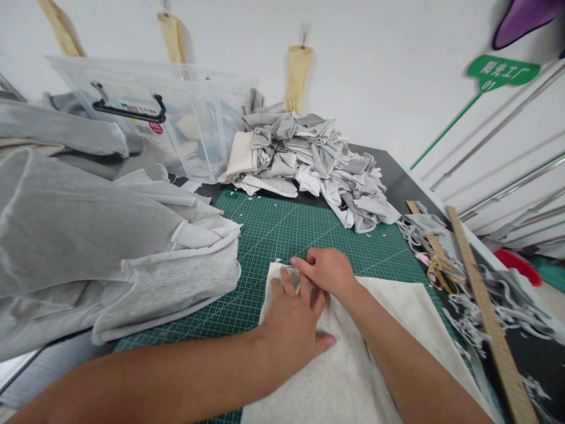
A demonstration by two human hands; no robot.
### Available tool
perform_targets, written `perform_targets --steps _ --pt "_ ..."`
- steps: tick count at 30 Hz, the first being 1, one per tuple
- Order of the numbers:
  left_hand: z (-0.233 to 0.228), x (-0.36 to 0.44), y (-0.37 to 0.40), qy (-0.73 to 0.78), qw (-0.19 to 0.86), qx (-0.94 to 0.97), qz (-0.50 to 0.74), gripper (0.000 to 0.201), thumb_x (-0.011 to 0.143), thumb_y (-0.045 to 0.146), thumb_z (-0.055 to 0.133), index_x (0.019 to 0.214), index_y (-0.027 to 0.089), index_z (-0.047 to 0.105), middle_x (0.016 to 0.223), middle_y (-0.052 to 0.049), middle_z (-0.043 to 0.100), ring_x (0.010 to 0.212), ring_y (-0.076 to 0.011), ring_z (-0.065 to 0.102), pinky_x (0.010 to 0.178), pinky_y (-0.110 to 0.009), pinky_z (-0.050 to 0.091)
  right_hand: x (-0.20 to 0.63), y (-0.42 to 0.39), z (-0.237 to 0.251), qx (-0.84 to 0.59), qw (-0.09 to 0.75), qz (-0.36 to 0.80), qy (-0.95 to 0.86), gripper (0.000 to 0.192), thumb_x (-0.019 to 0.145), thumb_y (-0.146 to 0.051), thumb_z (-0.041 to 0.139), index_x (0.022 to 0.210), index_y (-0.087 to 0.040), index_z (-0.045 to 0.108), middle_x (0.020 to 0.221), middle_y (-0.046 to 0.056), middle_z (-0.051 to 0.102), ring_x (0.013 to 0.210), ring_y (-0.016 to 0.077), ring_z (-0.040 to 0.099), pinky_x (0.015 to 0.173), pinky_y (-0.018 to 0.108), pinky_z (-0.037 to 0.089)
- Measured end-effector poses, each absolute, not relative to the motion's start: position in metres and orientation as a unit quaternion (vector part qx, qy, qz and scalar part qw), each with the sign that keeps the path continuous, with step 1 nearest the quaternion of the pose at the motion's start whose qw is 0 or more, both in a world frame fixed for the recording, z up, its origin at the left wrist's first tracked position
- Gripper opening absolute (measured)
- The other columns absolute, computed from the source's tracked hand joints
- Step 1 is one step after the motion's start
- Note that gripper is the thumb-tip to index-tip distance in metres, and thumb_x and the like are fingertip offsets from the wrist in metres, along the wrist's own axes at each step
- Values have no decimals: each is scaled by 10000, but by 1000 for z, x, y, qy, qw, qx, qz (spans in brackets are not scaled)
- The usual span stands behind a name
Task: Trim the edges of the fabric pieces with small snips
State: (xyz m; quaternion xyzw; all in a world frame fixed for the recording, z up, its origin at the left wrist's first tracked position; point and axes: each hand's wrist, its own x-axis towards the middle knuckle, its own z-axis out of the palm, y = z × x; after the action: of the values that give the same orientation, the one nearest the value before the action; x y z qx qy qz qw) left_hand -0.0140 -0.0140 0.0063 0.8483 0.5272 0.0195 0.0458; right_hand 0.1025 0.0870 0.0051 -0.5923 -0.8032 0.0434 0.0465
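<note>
On the green cutting mat (269,229), directly in front of the person, lies the cream cloth (335,377). The left hand (295,321) rests palm down on it near the far left corner, fingers spread. The right hand (329,272) is at the far edge, fingers curled; whether it pinches the fabric cannot be determined. Handling: the cloth appears light, soft and limp, prone to creasing and unlikely to break. Suitable hold points are the far corners and straight edges, with the other palm flat as an anchor.

Surroundings: a stack of grey cloth (150,235) overlaps the mat at left and limits clearance there. A heap of fabric scraps (318,153) covers the mat's far edge, beside a clear plastic box (189,132). At right, gold-handled scissors (436,277) and a wooden ruler (489,318) lie among offcuts on the black tabletop (375,154).
</note>
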Motion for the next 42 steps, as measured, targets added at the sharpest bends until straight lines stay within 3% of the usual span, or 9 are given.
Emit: perform_targets --steps 24,42 --pt "12 -11 -13 517 13 856 -7 807 801 683 463 1406 156 379 1404 -276 362 1241 -561 317 911 -641 309 94 84 11 -593 35 59 -803 568 840 -696 357 700 -224 639 666 29 643 625 163 551 548 277 282" --pt "5 -11 -15 522 -1 853 19 848 785 695 474 1416 139 360 1418 -253 356 1264 -545 285 936 -646 282 92 84 9 -602 36 55 -796 568 825 -710 370 697 -229 642 659 27 647 614 162 554 528 273 277"
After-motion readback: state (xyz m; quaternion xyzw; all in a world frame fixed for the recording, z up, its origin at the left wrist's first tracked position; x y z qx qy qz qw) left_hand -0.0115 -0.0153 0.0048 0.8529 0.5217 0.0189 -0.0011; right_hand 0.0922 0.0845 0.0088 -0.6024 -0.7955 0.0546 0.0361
